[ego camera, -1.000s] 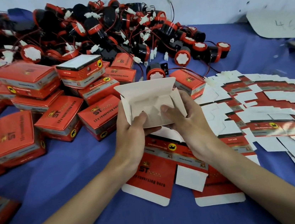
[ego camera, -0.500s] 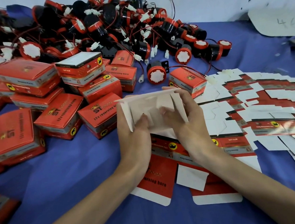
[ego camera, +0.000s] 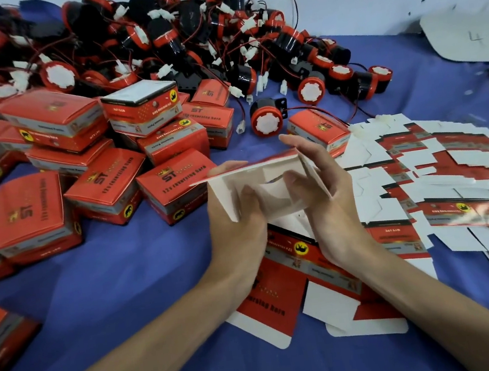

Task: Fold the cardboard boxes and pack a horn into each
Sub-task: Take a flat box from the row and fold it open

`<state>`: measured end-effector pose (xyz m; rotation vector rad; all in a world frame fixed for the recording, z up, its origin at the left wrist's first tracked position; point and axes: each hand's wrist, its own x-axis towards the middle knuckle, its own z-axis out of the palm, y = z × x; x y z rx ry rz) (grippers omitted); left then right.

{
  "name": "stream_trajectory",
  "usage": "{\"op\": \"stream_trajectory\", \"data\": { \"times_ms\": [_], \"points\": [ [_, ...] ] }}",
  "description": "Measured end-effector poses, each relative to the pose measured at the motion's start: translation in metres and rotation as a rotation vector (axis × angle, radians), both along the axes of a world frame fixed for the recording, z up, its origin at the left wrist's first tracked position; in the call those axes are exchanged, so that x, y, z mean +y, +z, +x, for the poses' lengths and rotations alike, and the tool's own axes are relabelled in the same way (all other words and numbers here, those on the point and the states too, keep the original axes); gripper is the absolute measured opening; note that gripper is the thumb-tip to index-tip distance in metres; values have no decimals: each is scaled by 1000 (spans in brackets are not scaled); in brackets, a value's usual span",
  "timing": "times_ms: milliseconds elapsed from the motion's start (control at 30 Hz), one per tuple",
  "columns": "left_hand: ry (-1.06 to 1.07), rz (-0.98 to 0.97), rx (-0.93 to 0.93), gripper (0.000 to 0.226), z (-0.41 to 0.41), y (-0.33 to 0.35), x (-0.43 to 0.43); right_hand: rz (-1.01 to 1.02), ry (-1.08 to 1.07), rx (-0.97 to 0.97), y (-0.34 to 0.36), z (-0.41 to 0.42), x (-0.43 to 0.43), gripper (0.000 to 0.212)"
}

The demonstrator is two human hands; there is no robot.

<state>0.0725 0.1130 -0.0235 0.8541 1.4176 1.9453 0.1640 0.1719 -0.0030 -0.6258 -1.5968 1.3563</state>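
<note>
Hands are meeting at the middle of the view, both gripping one half-folded box [ego camera: 254,173] held in the air just above the flat blanks [ego camera: 461,158]. The left hand [ego camera: 236,229] is holding the box's left end. Its thumb is pressing on the white inside face, while its fingers [ego camera: 225,167] are wrapping round behind, one tip showing over the top edge. The right hand [ego camera: 335,205] is holding the right end in the same way, with its thumb bent onto the inside flaps. Its fingers [ego camera: 303,147] are reaching up behind the right side flap, and the forefinger is standing almost straight above the box's red upper edge. Both wrists are bending slightly inward, and the two bare forearms are running down to the lower corners, spreading apart like a V. The box is lying with its open white inside turned toward the camera, side flaps sticking out left and right.

Horns [ego camera: 175,36], black with red rims and thin wires, are lying in a heap at the far edge of the blue cloth [ego camera: 127,292]. A single horn [ego camera: 266,121] is sitting apart just beyond the hands. Closed red boxes [ego camera: 108,186] are sitting stacked on the left. More blanks are lying under the wrists, touching the cloth.
</note>
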Motion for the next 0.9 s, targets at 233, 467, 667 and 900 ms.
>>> {"op": "stream_trajectory", "data": {
  "times_ms": [233, 467, 667, 900],
  "points": [
    [-38, 138, 129, 26, -6, 1, 2, 78, 39, -68, -1, 3, 9, 46],
    [-93, 13, 261, 37, -5, -1, 0, 140, -270, -152, -8, 0, 7, 24],
    [-99, 14, 646, 86, -23, 10, 2, -146, 188, -402, 17, 18, 24, 46],
    [4, -92, 727, 84, -43, 2, 5, 432, -294, -592, 41, -16, 88, 28]
  ]
}}
